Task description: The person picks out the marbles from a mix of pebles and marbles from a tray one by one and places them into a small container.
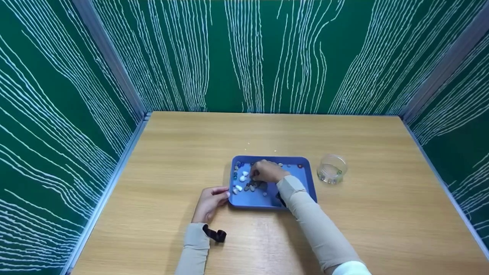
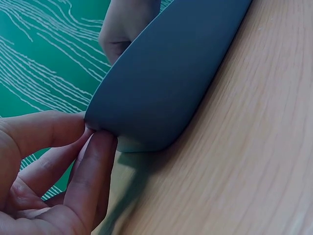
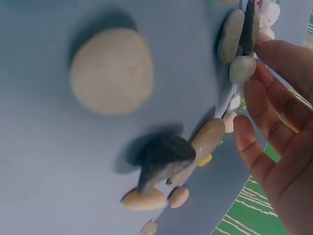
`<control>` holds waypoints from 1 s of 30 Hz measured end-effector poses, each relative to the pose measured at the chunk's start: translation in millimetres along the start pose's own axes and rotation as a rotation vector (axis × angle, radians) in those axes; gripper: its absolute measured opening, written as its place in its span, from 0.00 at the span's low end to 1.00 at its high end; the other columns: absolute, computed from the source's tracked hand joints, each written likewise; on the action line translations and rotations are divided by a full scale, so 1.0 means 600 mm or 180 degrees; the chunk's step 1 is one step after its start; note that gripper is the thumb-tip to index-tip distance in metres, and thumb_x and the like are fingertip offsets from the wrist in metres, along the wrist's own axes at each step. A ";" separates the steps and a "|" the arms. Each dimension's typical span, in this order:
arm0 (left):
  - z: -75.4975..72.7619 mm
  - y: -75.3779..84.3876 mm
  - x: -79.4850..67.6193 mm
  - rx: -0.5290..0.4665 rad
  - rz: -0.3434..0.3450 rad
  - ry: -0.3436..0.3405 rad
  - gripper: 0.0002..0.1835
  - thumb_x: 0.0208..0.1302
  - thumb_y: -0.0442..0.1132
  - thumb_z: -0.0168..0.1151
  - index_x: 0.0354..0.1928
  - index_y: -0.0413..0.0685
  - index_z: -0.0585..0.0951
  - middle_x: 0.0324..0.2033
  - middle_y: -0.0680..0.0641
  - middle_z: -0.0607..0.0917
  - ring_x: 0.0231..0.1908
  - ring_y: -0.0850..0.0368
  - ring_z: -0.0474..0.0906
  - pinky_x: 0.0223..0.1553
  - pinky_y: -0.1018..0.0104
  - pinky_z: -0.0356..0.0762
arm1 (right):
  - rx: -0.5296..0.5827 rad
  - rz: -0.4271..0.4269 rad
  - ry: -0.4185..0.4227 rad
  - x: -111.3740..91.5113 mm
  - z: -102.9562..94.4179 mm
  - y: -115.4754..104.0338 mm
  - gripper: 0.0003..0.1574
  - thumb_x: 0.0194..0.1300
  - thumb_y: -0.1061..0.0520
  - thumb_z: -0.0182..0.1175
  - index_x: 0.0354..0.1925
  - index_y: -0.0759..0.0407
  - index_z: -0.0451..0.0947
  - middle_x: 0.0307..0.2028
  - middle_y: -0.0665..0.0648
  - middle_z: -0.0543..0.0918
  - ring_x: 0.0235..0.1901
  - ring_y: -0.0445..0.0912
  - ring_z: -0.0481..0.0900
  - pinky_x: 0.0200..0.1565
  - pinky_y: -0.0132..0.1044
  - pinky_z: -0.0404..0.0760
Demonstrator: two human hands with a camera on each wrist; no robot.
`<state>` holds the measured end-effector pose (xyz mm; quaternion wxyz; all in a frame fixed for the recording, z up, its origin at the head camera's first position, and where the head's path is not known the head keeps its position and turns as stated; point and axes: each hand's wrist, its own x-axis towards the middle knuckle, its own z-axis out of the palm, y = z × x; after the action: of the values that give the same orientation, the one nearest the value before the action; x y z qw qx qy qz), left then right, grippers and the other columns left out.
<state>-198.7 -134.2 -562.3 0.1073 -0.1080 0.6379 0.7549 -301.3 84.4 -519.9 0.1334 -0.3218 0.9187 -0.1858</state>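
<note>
A blue tray (image 1: 244, 203) of pebbles lies on the table. My left hand (image 1: 209, 202) pinches its near left corner; the left wrist view shows thumb and fingers at the tray wall (image 2: 151, 83). My right hand (image 1: 267, 172) reaches down inside the tray, above a cluster of brown and grey pebbles (image 1: 252, 187). In the right wrist view its fingertips are right at a pale greenish pebble (image 3: 243, 70) and a dark flat stone (image 3: 251, 29); I cannot tell whether they grip either. White pebbles (image 1: 243, 178) lie left of this hand. Nearer that camera are a round cream pebble (image 3: 112, 71) and a dark angular stone (image 3: 166, 159).
To the tray's right stands a clear round container (image 1: 332, 169) with several small glass-like pieces in it. Dark blue and green pieces (image 1: 235, 175) line the tray's left side. A reddish-brown piece (image 1: 300, 166) sits at its far right corner. Green walls with white lines enclose the table (image 1: 183, 152).
</note>
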 end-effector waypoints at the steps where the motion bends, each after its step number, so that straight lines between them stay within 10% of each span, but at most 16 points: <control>1: 0.000 0.000 0.000 -0.0001 -0.0003 0.0002 0.20 0.58 0.24 0.62 0.53 0.22 0.76 0.40 0.43 0.86 0.36 0.60 0.82 0.40 0.71 0.83 | 0.0017 -0.0001 0.0002 -0.001 -0.001 0.000 0.08 0.60 0.63 0.65 0.40 0.59 0.86 0.38 0.55 0.87 0.35 0.44 0.82 0.40 0.38 0.84; 30: 0.000 -0.005 0.001 -0.0100 -0.0018 0.0022 0.19 0.58 0.23 0.61 0.52 0.20 0.75 0.39 0.43 0.85 0.39 0.59 0.81 0.46 0.68 0.83 | 0.0356 0.0327 -0.0006 -0.046 -0.057 0.029 0.13 0.65 0.60 0.61 0.48 0.57 0.84 0.45 0.56 0.86 0.36 0.44 0.82 0.43 0.39 0.86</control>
<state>-198.4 -133.5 -565.1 0.1056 -0.1140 0.6260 0.7642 -302.3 123.4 -493.4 0.1614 -0.2665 0.9221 -0.2295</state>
